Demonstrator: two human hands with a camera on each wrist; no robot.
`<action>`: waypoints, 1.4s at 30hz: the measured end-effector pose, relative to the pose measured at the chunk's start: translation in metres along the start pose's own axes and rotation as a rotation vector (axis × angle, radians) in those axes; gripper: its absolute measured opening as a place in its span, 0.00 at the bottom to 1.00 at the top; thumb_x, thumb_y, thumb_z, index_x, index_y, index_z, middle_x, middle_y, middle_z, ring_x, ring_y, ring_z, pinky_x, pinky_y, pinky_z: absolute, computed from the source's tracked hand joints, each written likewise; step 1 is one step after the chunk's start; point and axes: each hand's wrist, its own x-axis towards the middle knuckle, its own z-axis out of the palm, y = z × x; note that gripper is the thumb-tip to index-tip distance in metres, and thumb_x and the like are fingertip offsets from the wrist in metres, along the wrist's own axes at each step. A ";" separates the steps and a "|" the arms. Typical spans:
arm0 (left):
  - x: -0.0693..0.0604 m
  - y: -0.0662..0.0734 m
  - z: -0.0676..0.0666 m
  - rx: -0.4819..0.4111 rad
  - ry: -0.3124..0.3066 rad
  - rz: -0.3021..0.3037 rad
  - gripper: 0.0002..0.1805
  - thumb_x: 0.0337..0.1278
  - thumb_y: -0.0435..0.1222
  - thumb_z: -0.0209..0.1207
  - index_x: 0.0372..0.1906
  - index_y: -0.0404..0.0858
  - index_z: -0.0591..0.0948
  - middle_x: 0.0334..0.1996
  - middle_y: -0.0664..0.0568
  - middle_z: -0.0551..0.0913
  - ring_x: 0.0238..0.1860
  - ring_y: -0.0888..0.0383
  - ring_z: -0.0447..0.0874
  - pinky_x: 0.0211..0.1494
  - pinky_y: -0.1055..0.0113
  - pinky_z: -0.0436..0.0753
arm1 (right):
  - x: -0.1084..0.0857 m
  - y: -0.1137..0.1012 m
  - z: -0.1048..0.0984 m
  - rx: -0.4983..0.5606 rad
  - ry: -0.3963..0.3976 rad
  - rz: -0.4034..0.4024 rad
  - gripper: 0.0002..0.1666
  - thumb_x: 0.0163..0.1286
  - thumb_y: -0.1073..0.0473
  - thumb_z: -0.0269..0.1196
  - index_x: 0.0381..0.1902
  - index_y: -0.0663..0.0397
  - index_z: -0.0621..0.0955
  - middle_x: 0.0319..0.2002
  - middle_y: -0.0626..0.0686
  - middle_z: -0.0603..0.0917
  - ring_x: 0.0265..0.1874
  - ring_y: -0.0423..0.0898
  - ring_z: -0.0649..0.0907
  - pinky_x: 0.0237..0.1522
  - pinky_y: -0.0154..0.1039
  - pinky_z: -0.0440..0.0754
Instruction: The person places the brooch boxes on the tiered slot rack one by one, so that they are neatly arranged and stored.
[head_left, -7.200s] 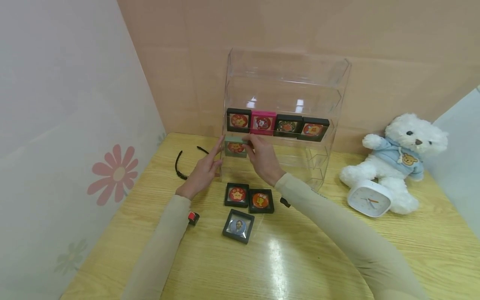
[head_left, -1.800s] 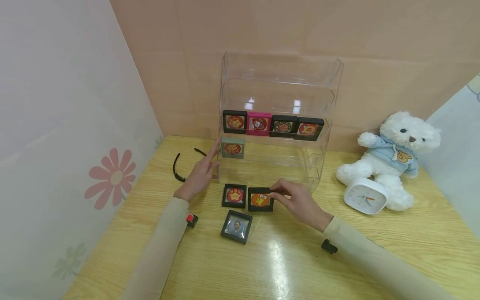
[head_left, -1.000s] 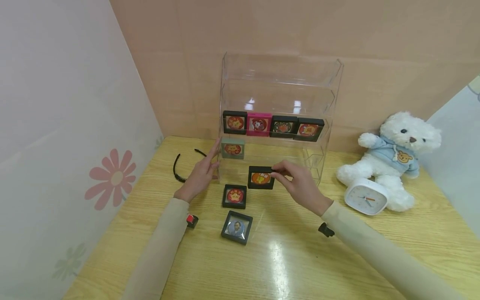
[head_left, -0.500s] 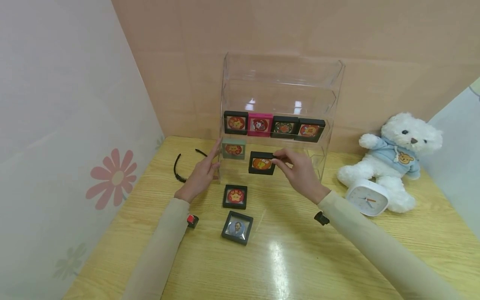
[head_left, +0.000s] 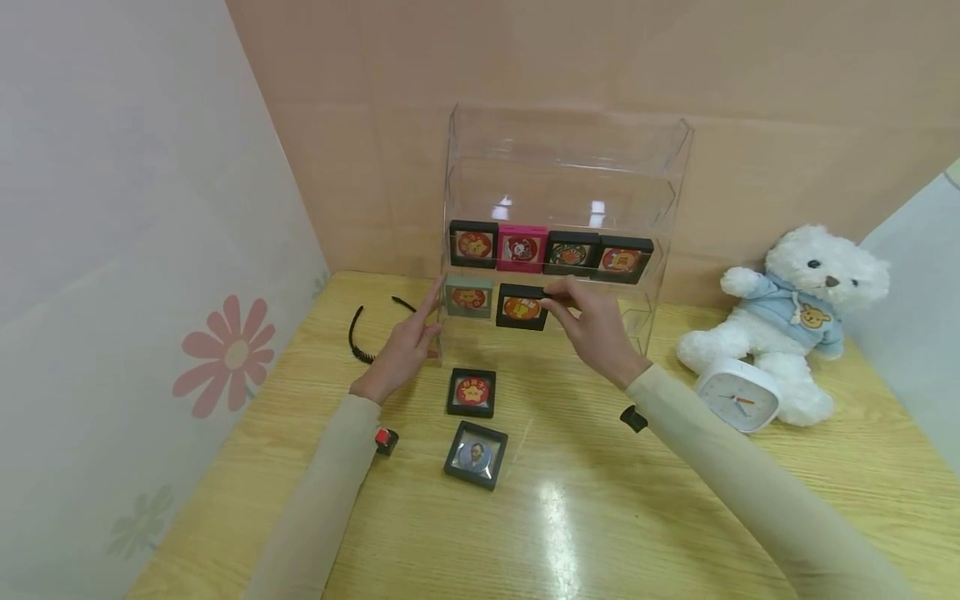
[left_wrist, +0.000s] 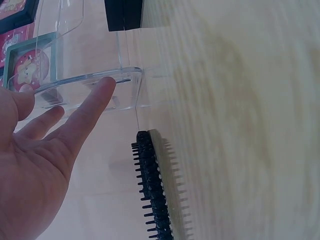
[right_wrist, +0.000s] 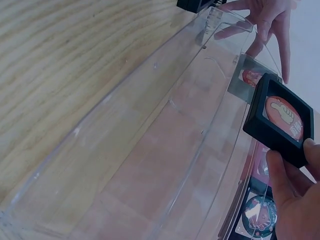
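My right hand (head_left: 596, 327) pinches a black-framed display case (head_left: 521, 307) by its right edge; a round orange badge with a yellow thumbs-up shows inside. In the right wrist view, this case (right_wrist: 280, 120) is tilted in front of the clear acrylic rack (right_wrist: 165, 150). My left hand (head_left: 400, 346) rests against the rack's left side, its fingers extended, as the left wrist view also shows. A green-framed case (head_left: 469, 297) sits at the left of the fourth tier. On the tier above stand a pink case (head_left: 522, 248) and three black ones, including the leftmost case (head_left: 473, 244).
On the table lie a black case with a red star badge (head_left: 472, 392) and a black case with a portrait badge (head_left: 476, 454). A black toothed headband (head_left: 358, 337) is at left. A white teddy bear (head_left: 795, 325) and white clock (head_left: 738, 395) stand at right.
The green case was released on its tier. My right hand then picked up the thumbs-up case from the table and lifted it to the rack beside the green one. My left hand stayed put.
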 end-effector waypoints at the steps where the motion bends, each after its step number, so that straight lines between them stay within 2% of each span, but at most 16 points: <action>1: 0.000 0.000 0.000 -0.001 0.000 0.001 0.41 0.81 0.34 0.43 0.79 0.74 0.38 0.77 0.42 0.58 0.64 0.37 0.75 0.42 0.61 0.90 | 0.001 0.000 0.000 0.000 0.002 0.000 0.09 0.69 0.65 0.68 0.45 0.62 0.82 0.39 0.55 0.88 0.37 0.49 0.88 0.42 0.46 0.89; 10: 0.000 0.000 0.001 0.004 0.010 0.009 0.43 0.80 0.32 0.44 0.80 0.73 0.39 0.77 0.41 0.59 0.63 0.37 0.75 0.41 0.62 0.90 | 0.009 0.003 0.002 -0.037 0.003 0.028 0.11 0.70 0.63 0.67 0.47 0.62 0.82 0.40 0.56 0.88 0.37 0.51 0.88 0.43 0.48 0.88; 18: 0.000 0.001 0.000 0.007 0.010 0.014 0.42 0.80 0.33 0.44 0.80 0.72 0.38 0.77 0.42 0.58 0.64 0.38 0.75 0.41 0.62 0.90 | 0.015 0.006 0.007 -0.046 0.013 0.030 0.10 0.71 0.62 0.67 0.47 0.61 0.81 0.39 0.55 0.88 0.36 0.49 0.87 0.40 0.47 0.88; 25: 0.001 0.001 0.000 -0.004 0.007 0.012 0.42 0.81 0.32 0.44 0.79 0.74 0.38 0.78 0.45 0.57 0.66 0.41 0.73 0.42 0.61 0.90 | 0.017 0.010 0.011 -0.053 0.013 0.033 0.10 0.71 0.63 0.66 0.47 0.62 0.81 0.40 0.56 0.88 0.37 0.50 0.87 0.41 0.48 0.88; 32: 0.000 0.000 0.001 -0.020 0.005 0.013 0.43 0.81 0.32 0.44 0.79 0.74 0.38 0.78 0.44 0.56 0.66 0.39 0.73 0.43 0.58 0.90 | 0.016 0.013 0.017 -0.095 -0.005 0.043 0.10 0.71 0.62 0.67 0.47 0.61 0.81 0.38 0.56 0.88 0.35 0.50 0.87 0.38 0.47 0.88; 42: 0.001 0.000 0.000 -0.015 0.005 0.014 0.43 0.80 0.32 0.44 0.79 0.74 0.39 0.78 0.45 0.56 0.64 0.37 0.74 0.44 0.56 0.90 | 0.010 0.016 0.024 -0.034 -0.042 0.095 0.10 0.72 0.64 0.65 0.47 0.63 0.80 0.40 0.57 0.88 0.36 0.50 0.87 0.39 0.46 0.88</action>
